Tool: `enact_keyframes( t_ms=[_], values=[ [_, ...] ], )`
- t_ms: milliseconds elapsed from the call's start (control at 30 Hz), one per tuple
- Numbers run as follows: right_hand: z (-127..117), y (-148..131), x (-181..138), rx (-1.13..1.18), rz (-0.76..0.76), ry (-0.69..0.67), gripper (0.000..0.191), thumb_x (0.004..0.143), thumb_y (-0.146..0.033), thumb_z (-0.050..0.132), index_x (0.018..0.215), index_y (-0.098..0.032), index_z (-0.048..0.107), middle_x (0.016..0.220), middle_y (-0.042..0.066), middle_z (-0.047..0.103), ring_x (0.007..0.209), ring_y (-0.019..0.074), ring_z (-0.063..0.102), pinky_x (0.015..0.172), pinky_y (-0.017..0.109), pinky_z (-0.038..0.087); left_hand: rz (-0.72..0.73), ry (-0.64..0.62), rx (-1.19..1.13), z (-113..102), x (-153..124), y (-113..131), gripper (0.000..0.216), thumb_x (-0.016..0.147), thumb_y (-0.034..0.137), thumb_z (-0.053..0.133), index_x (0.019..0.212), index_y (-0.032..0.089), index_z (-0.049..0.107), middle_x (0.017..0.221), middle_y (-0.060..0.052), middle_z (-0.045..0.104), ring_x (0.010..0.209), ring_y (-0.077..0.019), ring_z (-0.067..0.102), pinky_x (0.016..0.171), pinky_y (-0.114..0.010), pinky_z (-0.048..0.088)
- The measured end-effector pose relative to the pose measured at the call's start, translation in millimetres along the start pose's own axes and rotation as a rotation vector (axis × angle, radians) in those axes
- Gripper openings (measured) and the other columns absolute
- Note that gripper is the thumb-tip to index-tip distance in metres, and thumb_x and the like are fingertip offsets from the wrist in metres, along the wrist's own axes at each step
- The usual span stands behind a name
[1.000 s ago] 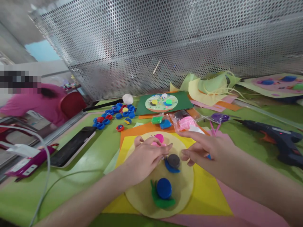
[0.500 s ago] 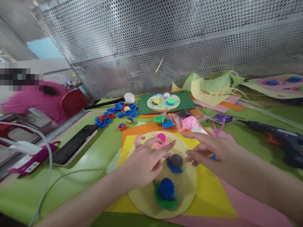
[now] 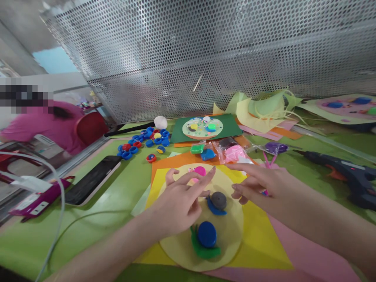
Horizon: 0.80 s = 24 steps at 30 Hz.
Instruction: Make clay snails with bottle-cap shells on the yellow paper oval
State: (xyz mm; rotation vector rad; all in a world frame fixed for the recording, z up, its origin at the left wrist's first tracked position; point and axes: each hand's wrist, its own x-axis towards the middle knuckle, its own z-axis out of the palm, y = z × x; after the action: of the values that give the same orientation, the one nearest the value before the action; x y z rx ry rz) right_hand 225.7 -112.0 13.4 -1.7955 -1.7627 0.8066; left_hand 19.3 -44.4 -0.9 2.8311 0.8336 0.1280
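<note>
A pale yellow paper disc (image 3: 232, 229) lies on a yellow sheet (image 3: 261, 243) in front of me. On it sit three clay snails with bottle-cap shells: a pink one (image 3: 200, 171) at the far edge, a grey one on blue clay (image 3: 218, 201) in the middle, a blue one on green clay (image 3: 206, 236) nearest me. My left hand (image 3: 179, 201) hovers over the disc's left half, fingers spread, index finger raised toward the pink snail. My right hand (image 3: 260, 184) hovers just right of the grey snail, fingers loosely extended, with something blue and pink showing under it.
Loose blue and red bottle caps (image 3: 141, 143) lie at the back left beside a phone (image 3: 92, 180). Clay bags (image 3: 232, 152) and a finished disc on green card (image 3: 202, 128) sit behind. A glue gun (image 3: 343, 172) lies right. A person in pink is at far left.
My left hand has lifted off the pink snail and its fingers have spread and risen. My right hand has barely shifted.
</note>
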Motion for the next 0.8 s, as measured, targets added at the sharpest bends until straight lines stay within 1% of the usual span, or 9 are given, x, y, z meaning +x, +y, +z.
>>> enact_keyframes(
  t_ms=[100,167,267,333,367,467,533,633,800],
  values=[
    [-7,-1,1,0.051,0.039,0.058,0.037,0.081,-0.031,0.043,0.116,-0.022,0.052,0.072,0.002,0.07,0.067,0.0177,0.066,0.057,0.026,0.048,-0.02,-0.034,0.018,-1,0,1,0.074,0.072,0.006,0.039,0.14,0.025,0.016,0.111,-0.006,0.063,0.121,-0.0242,0.042,0.099,-0.056,0.021],
    [-14,1,2,0.088,0.062,0.152,0.035,0.081,-0.032,0.04,0.111,-0.021,0.054,0.072,0.002,0.07,0.065,0.0179,0.067,0.054,0.025,0.049,-0.023,-0.029,0.022,-1,0,2,0.073,0.073,0.007,0.039,0.139,0.026,0.016,0.112,-0.006,0.063,0.121,-0.0245,0.043,0.098,-0.056,0.02],
    [-23,10,6,0.026,0.069,0.354,0.031,0.08,-0.033,0.042,0.106,-0.023,0.055,0.074,0.001,0.069,0.063,0.0176,0.065,0.055,0.026,0.048,-0.013,0.05,0.017,-1,-3,0,0.072,0.073,0.007,0.039,0.139,0.026,0.015,0.108,-0.005,0.066,0.118,-0.0248,0.045,0.097,-0.057,0.02],
    [-26,16,8,-0.15,0.041,0.406,0.028,0.08,-0.03,0.046,0.105,-0.024,0.056,0.076,0.0,0.069,0.063,0.0168,0.064,0.058,0.027,0.046,-0.013,0.144,0.021,0,-5,-2,0.069,0.076,0.009,0.039,0.138,0.026,0.016,0.101,-0.004,0.069,0.115,-0.0251,0.048,0.096,-0.056,0.02],
    [-26,18,9,-0.27,0.026,0.372,0.026,0.08,-0.028,0.048,0.104,-0.024,0.056,0.076,-0.001,0.068,0.064,0.0161,0.063,0.058,0.026,0.045,-0.019,0.187,0.024,0,-6,-3,0.067,0.077,0.009,0.039,0.138,0.025,0.017,0.098,-0.003,0.07,0.113,-0.0253,0.049,0.095,-0.056,0.021],
    [-16,17,12,-0.622,0.017,0.111,0.014,0.081,-0.03,0.053,0.09,-0.021,0.058,0.073,0.001,0.065,0.059,0.0149,0.06,0.05,0.024,0.039,-0.035,0.26,0.028,0,-7,-6,0.061,0.078,0.01,0.039,0.135,0.025,0.023,0.097,-0.003,0.07,0.11,-0.026,0.052,0.092,-0.056,0.023],
    [-5,15,14,-0.761,0.021,0.03,0.021,0.082,-0.039,0.053,0.078,-0.019,0.058,0.069,0.004,0.064,0.058,0.018,0.06,0.046,0.024,0.032,-0.036,0.276,0.034,-1,-7,-7,0.059,0.077,0.009,0.038,0.133,0.024,0.027,0.099,-0.004,0.07,0.11,-0.026,0.052,0.091,-0.054,0.025],
    [9,12,18,-0.856,-0.018,0.025,0.028,0.083,-0.04,0.051,0.069,-0.017,0.058,0.066,0.008,0.065,0.061,0.0233,0.062,0.044,0.025,0.024,-0.031,0.313,0.037,-3,-6,-9,0.058,0.077,0.008,0.039,0.132,0.023,0.03,0.094,-0.004,0.07,0.109,-0.0247,0.053,0.092,-0.05,0.029],
    [13,14,23,-0.886,-0.092,0.061,0.02,0.079,-0.016,0.049,0.06,-0.018,0.056,0.057,0.004,0.061,0.052,0.0178,0.058,0.043,0.024,0.021,-0.008,0.394,0.015,-3,-7,-11,0.053,0.077,0.008,0.042,0.129,0.02,0.038,0.092,-0.004,0.07,0.107,-0.0222,0.054,0.09,-0.041,0.038]
  ],
)
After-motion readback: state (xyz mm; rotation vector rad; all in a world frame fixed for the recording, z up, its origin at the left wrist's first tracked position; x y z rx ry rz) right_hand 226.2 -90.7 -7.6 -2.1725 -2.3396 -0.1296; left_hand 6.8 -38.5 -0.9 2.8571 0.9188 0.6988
